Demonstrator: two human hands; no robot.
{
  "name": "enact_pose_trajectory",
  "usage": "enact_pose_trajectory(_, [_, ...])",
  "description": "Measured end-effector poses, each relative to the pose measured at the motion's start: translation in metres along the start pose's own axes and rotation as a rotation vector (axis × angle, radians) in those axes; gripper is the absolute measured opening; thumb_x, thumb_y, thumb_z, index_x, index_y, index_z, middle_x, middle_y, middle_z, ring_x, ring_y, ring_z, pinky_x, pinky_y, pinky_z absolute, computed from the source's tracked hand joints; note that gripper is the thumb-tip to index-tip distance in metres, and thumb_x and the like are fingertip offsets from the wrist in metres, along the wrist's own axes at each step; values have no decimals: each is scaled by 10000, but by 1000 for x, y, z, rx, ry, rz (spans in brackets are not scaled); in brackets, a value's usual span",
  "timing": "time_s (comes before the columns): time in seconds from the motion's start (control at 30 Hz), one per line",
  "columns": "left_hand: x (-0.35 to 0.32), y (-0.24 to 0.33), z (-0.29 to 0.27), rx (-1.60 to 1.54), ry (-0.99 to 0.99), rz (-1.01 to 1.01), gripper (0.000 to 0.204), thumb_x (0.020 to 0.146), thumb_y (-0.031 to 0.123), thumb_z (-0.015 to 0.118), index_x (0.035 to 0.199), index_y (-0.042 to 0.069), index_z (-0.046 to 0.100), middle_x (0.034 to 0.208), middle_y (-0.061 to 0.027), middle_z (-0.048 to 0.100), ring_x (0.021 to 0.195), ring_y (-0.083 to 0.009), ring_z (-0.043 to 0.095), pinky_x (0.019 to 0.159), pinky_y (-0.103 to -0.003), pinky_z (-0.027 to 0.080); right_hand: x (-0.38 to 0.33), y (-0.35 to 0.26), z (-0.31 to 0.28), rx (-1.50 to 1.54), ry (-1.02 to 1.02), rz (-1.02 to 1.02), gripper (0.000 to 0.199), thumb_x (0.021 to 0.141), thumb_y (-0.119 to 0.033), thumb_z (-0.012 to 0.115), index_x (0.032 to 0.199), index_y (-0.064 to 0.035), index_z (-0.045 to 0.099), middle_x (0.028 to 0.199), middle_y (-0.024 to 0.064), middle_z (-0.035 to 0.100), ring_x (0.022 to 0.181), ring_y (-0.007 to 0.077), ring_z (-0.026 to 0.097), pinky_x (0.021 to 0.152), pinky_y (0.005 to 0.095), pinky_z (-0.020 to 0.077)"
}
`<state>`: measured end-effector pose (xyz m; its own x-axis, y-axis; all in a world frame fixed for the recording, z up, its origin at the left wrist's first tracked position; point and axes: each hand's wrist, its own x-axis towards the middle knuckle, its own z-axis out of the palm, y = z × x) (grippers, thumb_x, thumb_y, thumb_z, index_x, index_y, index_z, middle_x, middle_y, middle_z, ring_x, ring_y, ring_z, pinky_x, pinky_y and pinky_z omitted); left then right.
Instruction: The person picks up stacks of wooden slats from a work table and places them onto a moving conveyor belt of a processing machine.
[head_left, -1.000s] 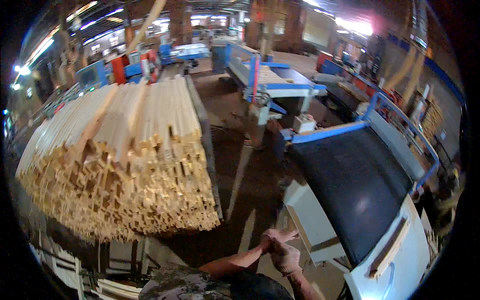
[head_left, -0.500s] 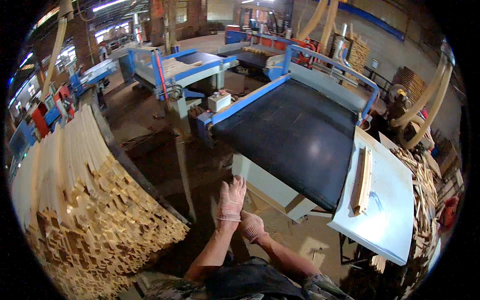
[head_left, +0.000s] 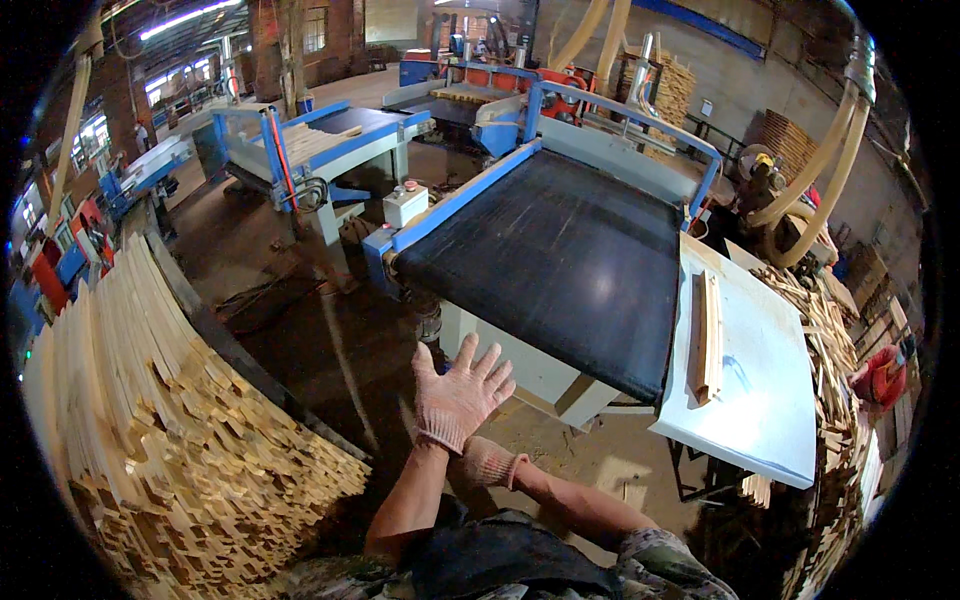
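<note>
My left hand (head_left: 465, 390), in a pale pinkish knit work glove, is held up in front of me with its fingers spread and nothing in it. Close against its wrist is my right hand (head_left: 490, 463), in a matching glove. The right hand's fingers are hidden behind the left wrist and the glove's cuff, so what they hold, if anything, cannot be seen. Beyond both hands stands a wide black conveyor belt (head_left: 560, 250) in a blue and grey frame.
A large stack of wooden strips (head_left: 200, 430) fills the left side. At right, a white sheet-topped table (head_left: 765, 370) carries a few wooden strips (head_left: 708, 335). Loose scrap wood (head_left: 830, 370) is heaped beyond it. A white control box (head_left: 406, 205) sits beside the conveyor.
My left hand's fingers have gone from close together to spread wide. My right hand has shifted slightly down and left, farther behind the left wrist. The view has turned a little to the right.
</note>
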<state>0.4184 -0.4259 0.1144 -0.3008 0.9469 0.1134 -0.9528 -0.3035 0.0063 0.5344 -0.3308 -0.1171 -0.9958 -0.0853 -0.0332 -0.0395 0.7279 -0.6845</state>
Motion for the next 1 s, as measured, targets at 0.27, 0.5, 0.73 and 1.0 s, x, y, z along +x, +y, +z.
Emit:
enact_pose_trajectory(0.27, [14, -17, -83, 1966, 570, 396, 882, 871, 535, 732, 1526, 15, 452, 1497, -262, 522, 1384, -389, 513, 1149, -425, 412, -10, -126, -77, -185, -6, 447, 342, 888, -337, 669, 1030, -37, 752, 1015, 193, 759, 953, 396, 724, 800, 496, 579])
enact_pose_trajectory(0.5, [-9, -11, -96, 2199, 639, -500, 707, 906, 696, 598, 1096, 44, 795, 1124, -162, 766, 1156, -379, 676, 1069, -432, 484, -12, -151, -58, 49, -131, 626, 372, 949, -387, 575, 1095, -98, 758, 1044, 175, 753, 988, 400, 709, 866, 499, 549])
enact_pose_trajectory(0.73, [-20, -46, -221, 1316, 442, -609, 733, 1000, 615, 529, 1450, 37, 568, 1673, -183, 295, 1545, -337, 268, 1195, -407, 337, -49, -116, -23, -11, -146, 423, 353, 939, -379, 577, 1020, -87, 759, 943, 217, 739, 932, 425, 709, 833, 523, 548])
enact_pose_trajectory(1.0, [28, -45, -298, 2007, 7, -176, 513, 936, 261, 703, 1360, -5, 587, 1446, -139, 562, 1304, -321, 537, 1059, -393, 450, -96, -57, -137, 97, -66, 586, 426, 936, -472, 572, 1107, -123, 747, 992, 203, 738, 928, 398, 706, 836, 503, 547])
